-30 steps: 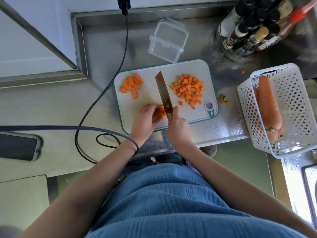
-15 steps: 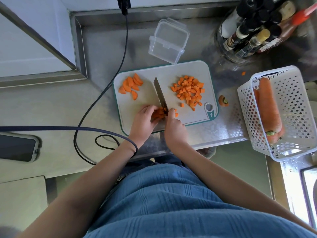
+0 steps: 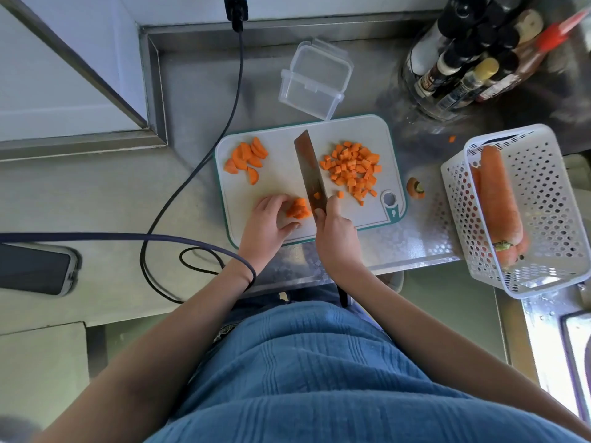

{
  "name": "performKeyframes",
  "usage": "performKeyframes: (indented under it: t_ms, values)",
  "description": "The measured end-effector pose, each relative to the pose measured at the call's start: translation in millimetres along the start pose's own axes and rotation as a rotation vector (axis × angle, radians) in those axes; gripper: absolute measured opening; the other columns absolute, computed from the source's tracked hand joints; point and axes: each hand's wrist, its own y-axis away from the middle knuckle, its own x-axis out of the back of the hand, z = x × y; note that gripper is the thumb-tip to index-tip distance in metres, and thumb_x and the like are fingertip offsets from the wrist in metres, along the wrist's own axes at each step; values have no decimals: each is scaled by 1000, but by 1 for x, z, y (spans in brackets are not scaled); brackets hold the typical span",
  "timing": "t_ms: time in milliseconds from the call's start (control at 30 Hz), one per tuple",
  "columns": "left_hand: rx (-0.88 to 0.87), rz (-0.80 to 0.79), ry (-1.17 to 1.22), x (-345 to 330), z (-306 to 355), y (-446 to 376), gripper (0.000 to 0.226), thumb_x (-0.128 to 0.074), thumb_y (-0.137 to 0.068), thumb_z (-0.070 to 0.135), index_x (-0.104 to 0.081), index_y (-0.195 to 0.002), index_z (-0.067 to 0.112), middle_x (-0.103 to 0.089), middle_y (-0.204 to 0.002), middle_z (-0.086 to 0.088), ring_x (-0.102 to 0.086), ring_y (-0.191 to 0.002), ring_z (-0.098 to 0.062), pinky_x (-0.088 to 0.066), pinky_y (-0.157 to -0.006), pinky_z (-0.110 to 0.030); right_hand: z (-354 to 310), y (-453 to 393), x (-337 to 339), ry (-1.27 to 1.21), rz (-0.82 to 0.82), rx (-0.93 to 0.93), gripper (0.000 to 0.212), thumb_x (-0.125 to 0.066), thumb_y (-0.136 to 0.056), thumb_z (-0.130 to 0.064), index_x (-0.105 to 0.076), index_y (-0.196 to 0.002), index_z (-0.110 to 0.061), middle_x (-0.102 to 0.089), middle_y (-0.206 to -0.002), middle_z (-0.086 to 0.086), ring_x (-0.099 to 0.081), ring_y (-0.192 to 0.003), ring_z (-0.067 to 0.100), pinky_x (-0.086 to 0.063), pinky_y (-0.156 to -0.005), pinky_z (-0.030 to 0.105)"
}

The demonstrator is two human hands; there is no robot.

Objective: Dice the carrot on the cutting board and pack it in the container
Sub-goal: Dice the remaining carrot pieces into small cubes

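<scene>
**Carrot half diced, container standing open behind board**

Working at cutting board [image 3: 281, 187], white with teal edge, lying on steel counter [image 3: 198, 91]. Right hand [image 3: 335, 231] wrapping curled fingers round handle of knife [image 3: 309, 171], blade lying long across middle of board, tip pointing away from body, one small orange bit sticking to its flat. Left hand [image 3: 267, 223] resting on board just left of blade, fingers bent and steadying small stack of carrot strips [image 3: 298, 207], thumb tucked below stack; whether fingertips pinching or only pressing, hard to say from this angle. Diced carrot [image 3: 351, 169] piling on right half of board, one stray cube [image 3: 340, 194] lying close to blade. Half-moon slices [image 3: 246, 159] waiting uncut at far left corner. Clear container [image 3: 315, 79] sitting open just beyond far edge of board, nothing orange showing inside. Carrot top [image 3: 415, 188] lying on counter right of board. White basket [image 3: 543, 187] farther right holding whole carrots [image 3: 499, 199]. Black cable [image 3: 204, 161] trailing across counter left of board; phone [image 3: 35, 270] lying at far left.
</scene>
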Motion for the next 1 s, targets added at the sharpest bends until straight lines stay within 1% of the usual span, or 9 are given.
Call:
performKeyframes:
  t_ms: [100,233,400,467,533,633,767,867,1000]
  values:
    - [26,12,-29,0,-3,1,39,-76,-75,17,-62,-109,4,-63,-105,-10,-54,-102,-26,-40,-89,-26,0,1,-3,20,2,24,23,-27,-104,-27,-34,-112,-6,-62,-79,19,-53,-61,33,-36,-48,32]
    - [40,8,-30,-1,-2,-2,35,-73,-80,18,-64,-110,4,-63,-105,-10,-56,-100,-25,-45,-89,-30,-1,0,-9,41,1,33,21,-26,-104,-28,-34,-110,-9,-62,-80,20,-58,-65,36,-44,-51,37]
    - [18,-9,76,1,5,-4,29,-71,-81,12,-65,-108,3,-61,-102,-5,-61,-91,-14,-41,-85,-9,3,-4,-17,100,-3,27,13,-28,-104,-18,-32,-114,-11,-63,-81,19,-57,-63,34,-42,-51,37]
    - [16,-18,88,0,5,-5,30,-71,-81,10,-66,-109,3,-62,-102,-6,-62,-91,-14,-43,-86,-9,4,-6,-20,136,2,25,13,-30,-103,-13,-31,-116,-12,-63,-81,18,-58,-64,34,-42,-52,37]
    - [18,-18,87,0,5,-5,31,-71,-81,11,-65,-111,3,-64,-103,-8,-63,-91,-14,-43,-87,-10,5,-6,-23,189,0,32,20,-32,-102,-9,-30,-122,-10,-63,-81,18,-60,-66,34,-41,-53,36]
    - [7,-13,90,0,5,-5,29,-72,-81,10,-67,-108,1,-66,-100,-9,-60,-88,-10,-39,-83,-1,6,-6,-26,226,3,24,26,-34,-102,-9,-27,-127,-10,-63,-80,17,-62,-68,35,-44,-53,37]
    - [16,-24,58,-3,0,-7,26,-71,-80,9,-69,-106,4,-68,-98,-10,-64,-88,-20,-45,-81,-16,3,-7,-28,305,-74,-20,34,-34,-98,-1,-25,-129,-11,-63,-84,17,-58,-70,33,-42,-56,37]
    - [21,-14,37,-3,-2,-8,26,-72,-78,7,-70,-105,5,-69,-98,-10,-64,-87,-21,-44,-80,-16,0,-6,-29,383,-99,-34,43,-33,-93,6,-25,-132,-10,-63,-87,17,-58,-73,33,-40,-58,37]
    - [29,0,61,-2,0,-6,25,-72,-79,10,-69,-103,5,-68,-97,-9,-64,-86,-21,-51,-80,-27,5,-9,-29,301,-67,-26,31,-34,-99,-5,-26,-129,-11,-64,-87,18,-63,-77,37,-42,-58,37]
